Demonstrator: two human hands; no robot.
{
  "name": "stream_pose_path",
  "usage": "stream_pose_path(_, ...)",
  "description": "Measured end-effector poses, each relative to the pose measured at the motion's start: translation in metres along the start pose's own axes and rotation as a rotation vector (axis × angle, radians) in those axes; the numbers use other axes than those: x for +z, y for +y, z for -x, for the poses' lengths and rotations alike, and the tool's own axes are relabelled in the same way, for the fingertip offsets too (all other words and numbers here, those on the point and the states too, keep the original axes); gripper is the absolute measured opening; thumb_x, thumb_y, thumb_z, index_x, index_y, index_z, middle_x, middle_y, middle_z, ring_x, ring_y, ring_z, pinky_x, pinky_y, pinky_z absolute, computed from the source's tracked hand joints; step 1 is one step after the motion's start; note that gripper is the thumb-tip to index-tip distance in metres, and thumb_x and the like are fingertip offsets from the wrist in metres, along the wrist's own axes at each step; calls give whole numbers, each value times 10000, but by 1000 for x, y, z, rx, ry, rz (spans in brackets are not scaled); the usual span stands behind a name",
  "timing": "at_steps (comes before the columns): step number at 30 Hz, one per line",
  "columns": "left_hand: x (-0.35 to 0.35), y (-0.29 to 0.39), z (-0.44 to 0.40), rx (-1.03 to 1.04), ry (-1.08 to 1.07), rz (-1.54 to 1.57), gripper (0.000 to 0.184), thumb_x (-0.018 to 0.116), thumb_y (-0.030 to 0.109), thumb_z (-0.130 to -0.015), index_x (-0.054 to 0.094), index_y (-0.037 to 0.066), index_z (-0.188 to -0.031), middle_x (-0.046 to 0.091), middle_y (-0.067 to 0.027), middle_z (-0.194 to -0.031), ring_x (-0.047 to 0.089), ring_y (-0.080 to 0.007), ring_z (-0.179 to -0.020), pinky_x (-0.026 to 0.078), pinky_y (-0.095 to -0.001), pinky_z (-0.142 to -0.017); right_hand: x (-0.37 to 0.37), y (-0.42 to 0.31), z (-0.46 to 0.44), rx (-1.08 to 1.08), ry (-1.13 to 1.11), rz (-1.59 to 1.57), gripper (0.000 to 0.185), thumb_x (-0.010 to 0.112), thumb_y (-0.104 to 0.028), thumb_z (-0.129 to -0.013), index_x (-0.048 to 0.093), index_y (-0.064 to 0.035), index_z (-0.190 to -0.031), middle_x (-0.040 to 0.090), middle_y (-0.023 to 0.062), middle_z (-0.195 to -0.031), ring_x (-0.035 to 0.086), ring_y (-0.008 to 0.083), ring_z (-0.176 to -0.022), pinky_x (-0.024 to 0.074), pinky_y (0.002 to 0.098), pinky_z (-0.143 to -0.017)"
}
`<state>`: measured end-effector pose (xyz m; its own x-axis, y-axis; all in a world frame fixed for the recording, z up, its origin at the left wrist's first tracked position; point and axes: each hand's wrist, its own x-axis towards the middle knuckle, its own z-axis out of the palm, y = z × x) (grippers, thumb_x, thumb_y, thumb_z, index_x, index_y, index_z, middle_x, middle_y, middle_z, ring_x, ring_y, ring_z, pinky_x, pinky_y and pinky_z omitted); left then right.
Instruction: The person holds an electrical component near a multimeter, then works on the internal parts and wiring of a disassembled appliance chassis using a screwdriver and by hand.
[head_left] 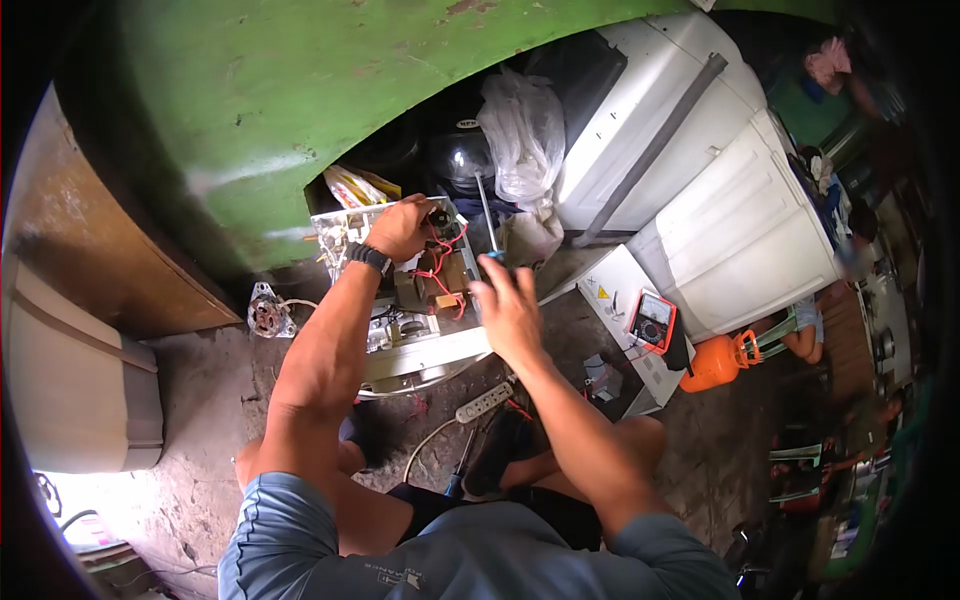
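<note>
In front of me stands an opened appliance (430, 352), which looks like a microwave oven, its inner parts and red wires (436, 262) exposed. My left hand (400, 228), with a dark watch on the wrist, reaches over its far side. The fingers are curled at a dark round part (438, 216); what they grip is hidden. My right hand (512, 312) is at the appliance's right edge, fingers partly bent around the blue handle of a screwdriver (488, 215). Its long metal shaft points up and away from me, clear of the wires.
A red analog multimeter (653, 322) rests on a white metal panel (625, 300) to the right, near an orange gas cylinder (718, 362). A power strip (484, 402) lies by my feet. At left sits a small motor (268, 316). White appliance casings (735, 225) stand behind.
</note>
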<state>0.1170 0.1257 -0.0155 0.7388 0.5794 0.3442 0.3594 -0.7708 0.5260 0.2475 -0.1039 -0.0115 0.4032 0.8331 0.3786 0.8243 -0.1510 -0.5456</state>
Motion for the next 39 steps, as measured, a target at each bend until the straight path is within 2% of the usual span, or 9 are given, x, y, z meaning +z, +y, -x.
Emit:
stream_pose_path(5,2,-10,-2,123,-2,19,319,690,104,-807,677,10,-1111,654,-207,-1176,646,-415,-1080,538,-470,-934,-119,-21,-2,-24,-126,79,431,633,-186,-985,572,-117,-1406,671,203,-1210,673,380,-1070,532,460,-904)
stream_pose_path(6,5,-15,-5,81,-8,21,328,697,101,-805,672,6,-1117,656,-206,-1167,641,-412,-1098,536,-464,-943,-134,-20,-9,-194,-151,146,404,645,-170,-963,591,-105,-1358,681,181,-1168,678,405,-1016,552,481,-839)
stream_pose_path(9,5,-18,-7,-12,-25,23,364,710,111,-820,665,7,-1166,649,-199,-1186,626,-406,-1150,530,-453,-967,-162,-54,-21,-224,-321,246,353,662,-167,-956,652,-79,-1297,684,149,-1055,674,376,-933,539,447,-814)
stream_pose_path(11,7,-18,-8,-5,-31,32,447,711,125,-820,646,40,-1254,619,-208,-1221,635,-434,-1083,532,-464,-945,-160,-64,-32,-270,-338,330,347,679,-173,-941,670,-91,-1278,674,133,-1016,670,366,-906,538,450,-790)
stream_pose_path(15,8,-5,-7,-74,-81,-55,477,737,187,-839,637,59,-1288,577,-217,-1332,626,-427,-1156,532,-462,-979,-147,-77,-53,-482,-378,539,301,702,-188,-912,716,-130,-1207,645,90,-944,672,315,-881,543,437,-767)
stream_pose_path(19,6,-3,-13,-128,-182,-161,459,729,199,-841,637,46,-1264,662,-235,-1229,653,-442,-1107,550,-490,-944,-131,-98,-70,-668,-334,798,283,683,-130,-850,743,-156,-1125,648,51,-962,667,260,-897,527,408,-763)
stream_pose_path(20,7,-6,-12,-91,-139,-139,406,713,178,-836,654,37,-1211,705,-239,-1126,670,-445,-1056,556,-500,-917,-128,-103,-73,-721,-311,815,248,652,-132,-850,751,-153,-1076,653,40,-952,664,243,-909,517,393,-767)
stream_pose_path(30,11,-21,-17,-60,-143,-19,274,706,171,-842,714,18,-1070,719,-255,-1064,692,-422,-1036,563,-482,-890,-92,-104,-107,-871,-396,938,173,624,-192,-894,784,-148,-941,662,36,-957,666,229,-944,521,391,-806)
stream_pose_path(39,8,-23,-15,-42,-168,-7,305,722,156,-856,694,21,-1129,719,-253,-1064,686,-426,-1043,553,-486,-890,-80,-87,-117,-842,-383,864,163,630,-200,-918,779,-147,-962,654,60,-970,675,258,-872,568,396,-735)
